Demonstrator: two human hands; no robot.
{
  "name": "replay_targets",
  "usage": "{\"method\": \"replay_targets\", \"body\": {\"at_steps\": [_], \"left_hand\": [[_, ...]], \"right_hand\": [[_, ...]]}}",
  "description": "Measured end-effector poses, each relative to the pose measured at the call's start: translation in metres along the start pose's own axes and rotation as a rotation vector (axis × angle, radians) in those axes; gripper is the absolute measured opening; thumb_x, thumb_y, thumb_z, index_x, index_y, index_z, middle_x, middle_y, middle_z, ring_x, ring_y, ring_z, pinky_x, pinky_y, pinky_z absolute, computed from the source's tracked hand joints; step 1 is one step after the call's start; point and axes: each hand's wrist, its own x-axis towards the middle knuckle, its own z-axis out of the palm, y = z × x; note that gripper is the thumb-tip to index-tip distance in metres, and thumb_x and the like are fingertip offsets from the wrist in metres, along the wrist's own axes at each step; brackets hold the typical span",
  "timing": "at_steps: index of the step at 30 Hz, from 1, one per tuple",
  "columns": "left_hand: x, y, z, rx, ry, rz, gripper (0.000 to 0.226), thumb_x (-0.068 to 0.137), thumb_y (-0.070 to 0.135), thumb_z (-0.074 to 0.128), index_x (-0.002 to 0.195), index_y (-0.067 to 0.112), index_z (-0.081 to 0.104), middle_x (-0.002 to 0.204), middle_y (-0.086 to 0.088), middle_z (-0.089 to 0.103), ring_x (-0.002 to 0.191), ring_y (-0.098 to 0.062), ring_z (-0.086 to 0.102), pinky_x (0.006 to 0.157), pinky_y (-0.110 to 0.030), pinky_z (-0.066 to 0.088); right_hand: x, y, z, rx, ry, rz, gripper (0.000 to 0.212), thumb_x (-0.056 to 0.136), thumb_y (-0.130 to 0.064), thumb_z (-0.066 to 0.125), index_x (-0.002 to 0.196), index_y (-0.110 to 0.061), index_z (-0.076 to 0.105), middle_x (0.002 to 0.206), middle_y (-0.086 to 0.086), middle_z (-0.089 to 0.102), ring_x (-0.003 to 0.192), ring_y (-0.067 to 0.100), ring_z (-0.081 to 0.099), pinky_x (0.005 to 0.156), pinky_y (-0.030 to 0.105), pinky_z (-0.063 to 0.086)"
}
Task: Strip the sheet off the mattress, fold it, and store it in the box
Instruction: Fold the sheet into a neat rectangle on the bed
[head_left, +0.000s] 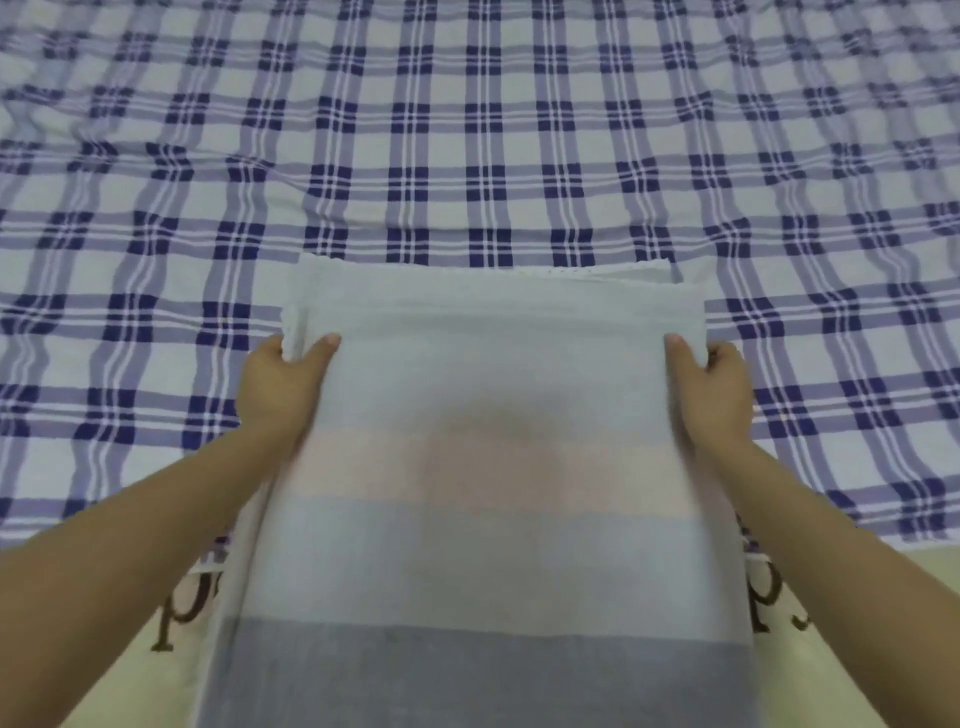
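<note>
Two hands logged: my left hand (283, 384) and right hand (714, 389) each clench an edge of the pale, banded, folded fabric sheet (493, 364), to hold its layers square, I judge.

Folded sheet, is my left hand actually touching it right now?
Touching. The head view shows the left hand gripping the folded sheet at its left edge, thumb lying on top.

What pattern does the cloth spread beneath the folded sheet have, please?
The cloth is navy-and-white plaid, per the head view.
</note>
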Motion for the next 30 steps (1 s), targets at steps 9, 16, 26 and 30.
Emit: {"method": "replay_targets", "body": {"at_steps": [9,16,26,30], "left_hand": [[0.003,0.033,-0.001,-0.14,0.061,0.041,0.032,0.092,0.013,0.057,0.064,0.013,0.041,0.06,0.0,0.039,0.054,-0.007,0.033,0.049,-0.022,0.029],[0.032,0.043,-0.006,-0.261,0.011,0.077,0.024,0.094,0.013,0.054,0.071,0.016,0.05,0.067,0.005,0.046,0.064,-0.005,0.042,0.051,-0.006,0.035],[0.067,0.035,0.012,-0.276,0.057,0.098,0.028,0.095,0.018,0.051,0.068,0.024,0.047,0.07,0.003,0.049,0.068,-0.01,0.046,0.064,-0.021,0.04],[0.073,0.034,0.02,-0.232,0.065,0.102,0.033,0.096,0.018,0.051,0.065,0.019,0.039,0.065,-0.001,0.04,0.061,-0.009,0.037,0.058,-0.021,0.034]], "right_hand": [[0.0,-0.044,0.009,0.163,0.199,0.028,0.021,0.099,-0.019,0.044,0.103,-0.01,0.063,0.088,0.001,0.06,0.071,0.006,0.051,0.057,0.012,0.033],[0.026,-0.06,0.01,0.117,0.13,-0.117,0.017,0.095,-0.015,0.047,0.08,-0.016,0.056,0.062,-0.013,0.046,0.053,-0.002,0.041,0.049,0.007,0.032],[0.053,-0.056,0.036,0.17,0.223,-0.16,0.022,0.096,-0.022,0.046,0.075,-0.025,0.052,0.064,-0.015,0.047,0.057,-0.003,0.041,0.052,0.007,0.033],[0.063,-0.057,0.039,0.082,0.187,-0.19,0.015,0.097,-0.022,0.045,0.085,-0.023,0.055,0.068,-0.014,0.049,0.061,0.0,0.043,0.054,0.016,0.033]]}}
